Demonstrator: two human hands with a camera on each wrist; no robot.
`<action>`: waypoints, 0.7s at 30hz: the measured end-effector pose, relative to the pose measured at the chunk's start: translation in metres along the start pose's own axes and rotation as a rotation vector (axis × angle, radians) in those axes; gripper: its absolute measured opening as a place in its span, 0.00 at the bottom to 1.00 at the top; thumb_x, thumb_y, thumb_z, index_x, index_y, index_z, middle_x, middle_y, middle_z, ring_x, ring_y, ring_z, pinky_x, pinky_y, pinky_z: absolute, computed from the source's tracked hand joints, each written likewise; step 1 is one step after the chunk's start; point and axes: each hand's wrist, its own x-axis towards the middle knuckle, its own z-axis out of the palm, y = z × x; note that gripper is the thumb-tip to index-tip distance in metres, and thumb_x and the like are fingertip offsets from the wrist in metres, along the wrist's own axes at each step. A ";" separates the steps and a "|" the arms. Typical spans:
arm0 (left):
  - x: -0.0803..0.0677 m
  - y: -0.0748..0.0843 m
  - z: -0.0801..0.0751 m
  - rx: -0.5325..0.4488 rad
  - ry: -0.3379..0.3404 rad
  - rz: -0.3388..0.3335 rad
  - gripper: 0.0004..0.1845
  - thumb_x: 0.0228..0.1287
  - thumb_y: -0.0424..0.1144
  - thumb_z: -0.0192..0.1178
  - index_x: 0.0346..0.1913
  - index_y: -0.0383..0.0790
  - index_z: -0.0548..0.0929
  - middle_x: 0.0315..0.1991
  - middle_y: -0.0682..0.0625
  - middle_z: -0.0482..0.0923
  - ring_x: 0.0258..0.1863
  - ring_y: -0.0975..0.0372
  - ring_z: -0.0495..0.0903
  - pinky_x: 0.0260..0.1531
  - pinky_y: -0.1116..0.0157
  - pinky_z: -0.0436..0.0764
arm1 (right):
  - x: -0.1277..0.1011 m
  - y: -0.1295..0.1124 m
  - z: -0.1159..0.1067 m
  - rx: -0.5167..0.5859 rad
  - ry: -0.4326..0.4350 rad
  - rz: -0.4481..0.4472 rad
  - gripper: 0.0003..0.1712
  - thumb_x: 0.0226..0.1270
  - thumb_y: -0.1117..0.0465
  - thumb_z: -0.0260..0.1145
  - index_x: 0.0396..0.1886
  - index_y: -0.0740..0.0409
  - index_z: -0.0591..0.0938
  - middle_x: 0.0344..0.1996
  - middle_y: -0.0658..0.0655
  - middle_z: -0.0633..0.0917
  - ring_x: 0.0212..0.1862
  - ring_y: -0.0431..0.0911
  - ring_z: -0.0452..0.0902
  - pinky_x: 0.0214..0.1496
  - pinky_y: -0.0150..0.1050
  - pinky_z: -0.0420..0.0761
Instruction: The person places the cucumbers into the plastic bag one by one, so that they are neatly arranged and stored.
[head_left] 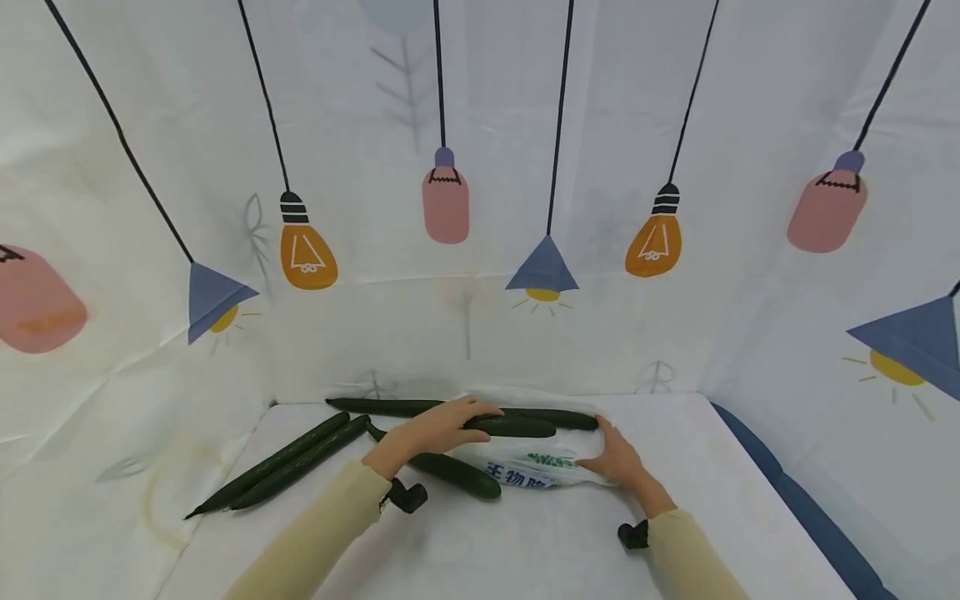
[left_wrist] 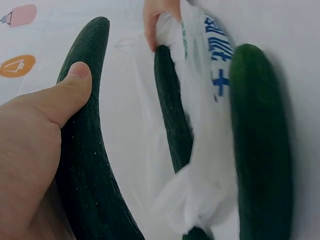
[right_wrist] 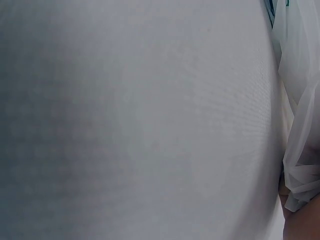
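I see the white tabletop point(head_left: 525, 542) walled at the back and on both sides by a cloth backdrop point(head_left: 480, 125) printed with lamps; its left edge runs past two cucumbers point(head_left: 281, 462) lying side by side, and the near half of the surface between my sleeves is bare room.

The plastic bag point(head_left: 536, 467) is thin, translucent white with blue and green lettering, crumpled and lying flat mid-tabletop. One dark green cucumber point(head_left: 513, 427) sits at its mouth, partly under the film in the left wrist view; another cucumber point(head_left: 450, 471) lies just beside the bag's left end, and a long one point(head_left: 390, 407) lies behind, along the back.

My left hand point(head_left: 435, 429) grips a cucumber point(left_wrist: 85, 150), thumb laid along its bumpy skin, fingers curled over it. My right hand point(head_left: 618, 458) pinches the bag's right edge with fingers point(left_wrist: 152, 22) drawn together on the film, holding the mouth beside the cucumber's tip. The right wrist view shows mostly bare tabletop and a fold of bag point(right_wrist: 300, 100).
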 end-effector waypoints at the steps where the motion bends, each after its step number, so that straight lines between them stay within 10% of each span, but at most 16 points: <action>1: 0.005 0.001 0.000 0.011 -0.004 0.007 0.29 0.58 0.66 0.38 0.63 0.67 0.57 0.63 0.61 0.54 0.64 0.59 0.50 0.55 0.55 0.61 | 0.000 0.000 0.000 0.000 0.001 -0.004 0.63 0.36 0.38 0.71 0.66 0.63 0.51 0.62 0.69 0.58 0.60 0.64 0.54 0.54 0.58 0.59; 21: 0.090 0.045 0.010 0.002 0.030 0.144 0.24 0.62 0.56 0.46 0.62 0.65 0.60 0.52 0.59 0.64 0.49 0.67 0.68 0.48 0.65 0.68 | 0.006 0.006 0.004 0.035 0.049 -0.093 0.57 0.33 0.40 0.74 0.62 0.57 0.59 0.54 0.62 0.70 0.53 0.57 0.67 0.49 0.55 0.66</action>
